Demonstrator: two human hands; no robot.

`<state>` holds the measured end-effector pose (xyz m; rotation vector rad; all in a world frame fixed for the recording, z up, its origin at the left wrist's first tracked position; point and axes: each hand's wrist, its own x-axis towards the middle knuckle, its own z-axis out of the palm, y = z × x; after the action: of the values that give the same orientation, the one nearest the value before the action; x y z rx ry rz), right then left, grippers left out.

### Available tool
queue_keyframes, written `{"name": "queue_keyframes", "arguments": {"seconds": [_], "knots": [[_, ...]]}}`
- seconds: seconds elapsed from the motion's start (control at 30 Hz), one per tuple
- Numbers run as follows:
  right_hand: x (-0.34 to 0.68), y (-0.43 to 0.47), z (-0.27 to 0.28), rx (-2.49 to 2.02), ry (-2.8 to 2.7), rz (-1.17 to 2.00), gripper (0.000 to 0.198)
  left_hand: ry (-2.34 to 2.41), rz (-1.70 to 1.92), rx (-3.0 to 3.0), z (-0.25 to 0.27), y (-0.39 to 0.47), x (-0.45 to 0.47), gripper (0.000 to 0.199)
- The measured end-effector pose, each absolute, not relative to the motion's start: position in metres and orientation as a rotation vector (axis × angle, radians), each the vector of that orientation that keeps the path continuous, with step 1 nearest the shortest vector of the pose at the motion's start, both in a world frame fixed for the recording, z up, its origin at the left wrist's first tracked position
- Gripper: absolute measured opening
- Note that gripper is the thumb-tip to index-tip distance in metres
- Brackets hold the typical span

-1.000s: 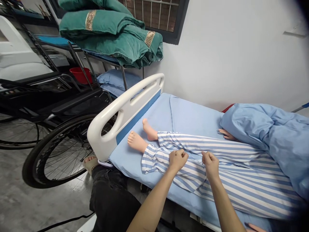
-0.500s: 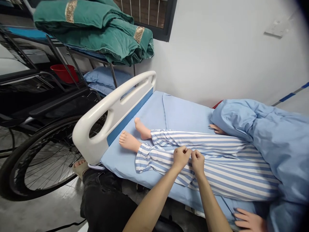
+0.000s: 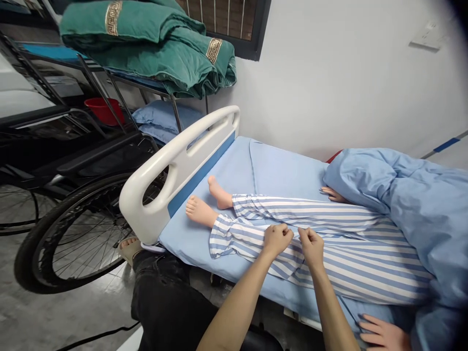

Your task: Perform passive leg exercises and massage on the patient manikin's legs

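Observation:
A manikin in blue-and-white striped trousers (image 3: 369,263) lies on the bed, its bare feet (image 3: 201,212) towards the footboard. My left hand (image 3: 278,239) is curled into a fist over the nearer lower leg. Just to its right, my right hand (image 3: 311,245) is also a fist, thumb side up, with a small gap between the two. No object shows in either fist. Whether they press on the trousers or hover just above, I cannot tell. A light blue quilt (image 3: 427,209) covers the manikin's upper body, and its hands (image 3: 383,334) stick out at the sides.
The white footboard (image 3: 146,175) closes off the bed's left end. Beyond it stands a wheelchair (image 3: 73,234). Folded green bedding (image 3: 146,53) lies on a rack, with blue pillows (image 3: 166,116) and a red bucket (image 3: 104,111) below. A wall (image 3: 321,83) runs along the far side.
My two fists have moved apart, the right one shifting to the right along the leg. The whole view has shifted slightly; the manikin looks unmoved.

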<state>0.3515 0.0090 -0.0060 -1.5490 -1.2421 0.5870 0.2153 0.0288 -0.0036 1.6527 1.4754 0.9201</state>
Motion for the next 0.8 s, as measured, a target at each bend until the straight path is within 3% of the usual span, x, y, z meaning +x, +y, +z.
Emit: {"name": "queue_keyframes", "arguments": {"seconds": [0.27,0.47,0.8], "knots": [[0.366,-0.004,-0.031,-1.768,-1.436,0.162,0.042,1.447,0.911,1.572,0.003,0.026,0.217,0.029],[0.359,-0.005,-0.027,-1.708,-1.296,0.234,0.046,1.271,0.999,1.403,0.015,0.027,0.235,0.032],[0.398,-0.008,0.000,-1.647,-1.302,0.320,0.050,1.313,0.904,1.708,-0.006,0.019,0.239,0.029]]}}
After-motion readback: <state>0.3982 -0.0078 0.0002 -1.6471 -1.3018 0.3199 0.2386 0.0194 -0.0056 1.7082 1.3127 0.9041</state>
